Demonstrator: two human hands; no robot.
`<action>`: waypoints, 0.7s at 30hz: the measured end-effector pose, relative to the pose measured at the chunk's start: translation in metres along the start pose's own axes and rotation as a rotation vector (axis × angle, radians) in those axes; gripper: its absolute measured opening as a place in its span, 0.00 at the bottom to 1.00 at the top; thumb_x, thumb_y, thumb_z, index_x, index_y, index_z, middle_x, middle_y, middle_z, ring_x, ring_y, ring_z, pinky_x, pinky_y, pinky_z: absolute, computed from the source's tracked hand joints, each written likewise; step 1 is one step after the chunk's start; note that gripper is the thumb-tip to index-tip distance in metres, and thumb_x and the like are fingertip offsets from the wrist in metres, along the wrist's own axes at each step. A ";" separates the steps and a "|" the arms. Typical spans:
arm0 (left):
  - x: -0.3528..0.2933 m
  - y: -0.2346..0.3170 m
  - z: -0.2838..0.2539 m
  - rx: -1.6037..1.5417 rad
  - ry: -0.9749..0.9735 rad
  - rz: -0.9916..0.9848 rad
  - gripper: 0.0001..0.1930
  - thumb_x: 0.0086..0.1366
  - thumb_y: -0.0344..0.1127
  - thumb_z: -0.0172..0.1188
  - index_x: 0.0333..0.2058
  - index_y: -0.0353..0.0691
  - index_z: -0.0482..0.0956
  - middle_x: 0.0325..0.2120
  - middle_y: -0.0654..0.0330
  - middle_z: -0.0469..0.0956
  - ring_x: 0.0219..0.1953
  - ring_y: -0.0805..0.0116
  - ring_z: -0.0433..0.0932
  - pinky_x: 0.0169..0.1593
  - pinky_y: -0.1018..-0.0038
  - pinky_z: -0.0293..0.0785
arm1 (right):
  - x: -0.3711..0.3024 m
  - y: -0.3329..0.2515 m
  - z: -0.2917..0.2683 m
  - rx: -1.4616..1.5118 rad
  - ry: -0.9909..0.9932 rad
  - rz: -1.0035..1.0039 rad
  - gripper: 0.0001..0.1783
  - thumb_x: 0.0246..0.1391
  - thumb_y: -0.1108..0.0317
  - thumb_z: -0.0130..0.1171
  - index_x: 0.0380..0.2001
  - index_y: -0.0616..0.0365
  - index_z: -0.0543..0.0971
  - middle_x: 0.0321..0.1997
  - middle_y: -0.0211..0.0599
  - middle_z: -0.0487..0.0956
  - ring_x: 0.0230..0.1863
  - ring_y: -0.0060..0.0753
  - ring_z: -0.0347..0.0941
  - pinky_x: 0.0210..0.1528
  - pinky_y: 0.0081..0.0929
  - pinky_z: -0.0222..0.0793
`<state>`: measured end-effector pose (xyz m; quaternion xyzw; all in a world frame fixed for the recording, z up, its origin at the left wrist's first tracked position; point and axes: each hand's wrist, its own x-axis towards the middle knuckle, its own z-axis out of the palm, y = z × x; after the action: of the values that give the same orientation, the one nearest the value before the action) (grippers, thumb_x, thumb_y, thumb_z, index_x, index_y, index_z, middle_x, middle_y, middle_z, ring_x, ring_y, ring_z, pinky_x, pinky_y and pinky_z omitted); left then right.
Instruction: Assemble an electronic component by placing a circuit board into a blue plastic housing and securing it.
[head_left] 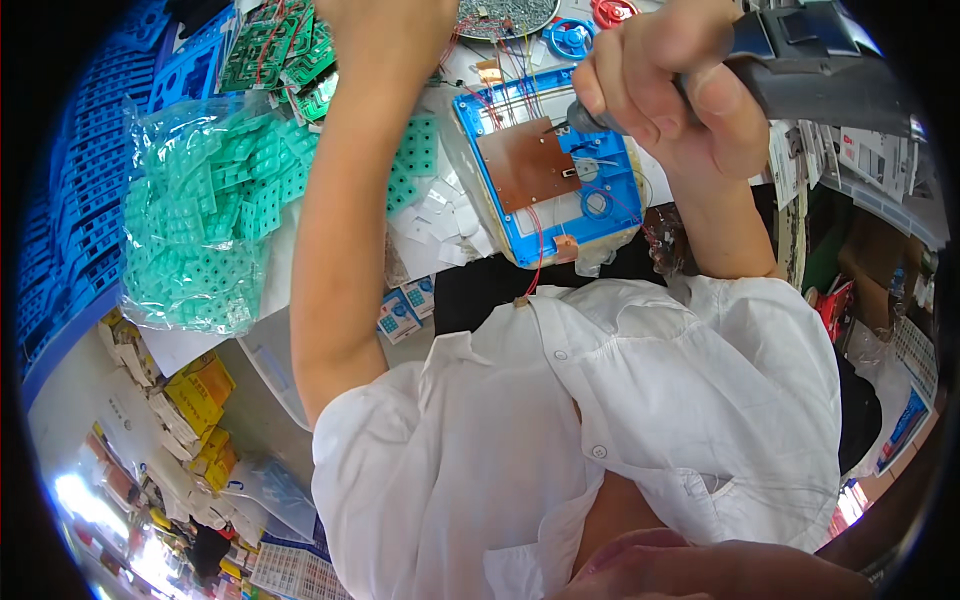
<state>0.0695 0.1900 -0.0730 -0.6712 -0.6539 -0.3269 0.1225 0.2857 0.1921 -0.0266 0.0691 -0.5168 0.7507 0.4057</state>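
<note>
My right hand [675,95] is wrapped round a dark grey electric screwdriver [820,90]. The driver's thin bit points left and down at the upper right part of a brown circuit board [525,170]; I cannot tell whether it touches a screw. The board lies in a blue plastic housing [522,245], with red and other thin wires running from it. My left arm stretches forward past the housing's left side. The left hand [385,25] is at the top edge near green circuit boards [265,50], its fingers out of the picture.
A clear bag of turquoise rubber keypads [210,220] lies left of my left arm. Blue plastic parts [80,170] are stacked at the far left. Behind the housing are a round dish [505,22] of small screws, a blue ring-shaped part [570,38] and a red one [612,10].
</note>
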 end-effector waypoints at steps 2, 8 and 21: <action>0.018 -0.018 0.017 0.136 -0.225 0.022 0.10 0.57 0.40 0.66 0.24 0.40 0.85 0.31 0.51 0.85 0.39 0.48 0.82 0.51 0.48 0.67 | 0.005 0.003 0.004 -0.023 -0.041 0.001 0.17 0.62 0.61 0.66 0.39 0.58 0.69 0.17 0.31 0.68 0.18 0.28 0.65 0.30 0.34 0.67; 0.034 -0.021 0.052 0.102 -0.384 0.144 0.13 0.60 0.43 0.60 0.26 0.42 0.87 0.30 0.51 0.85 0.38 0.49 0.82 0.53 0.46 0.64 | -0.003 -0.027 -0.020 -0.208 -0.187 0.107 0.10 0.70 0.59 0.55 0.47 0.50 0.72 0.23 0.22 0.71 0.22 0.17 0.63 0.40 0.27 0.69; -0.091 0.046 -0.056 -0.335 -0.231 0.122 0.06 0.58 0.36 0.71 0.31 0.47 0.81 0.29 0.68 0.81 0.37 0.64 0.78 0.54 0.56 0.59 | -0.012 -0.006 -0.003 0.152 0.006 -0.014 0.17 0.62 0.61 0.67 0.39 0.57 0.70 0.18 0.33 0.68 0.20 0.28 0.65 0.34 0.34 0.66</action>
<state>0.1042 0.0790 -0.0729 -0.7536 -0.5582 -0.3440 -0.0468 0.2988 0.1886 -0.0298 0.1011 -0.4568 0.7850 0.4061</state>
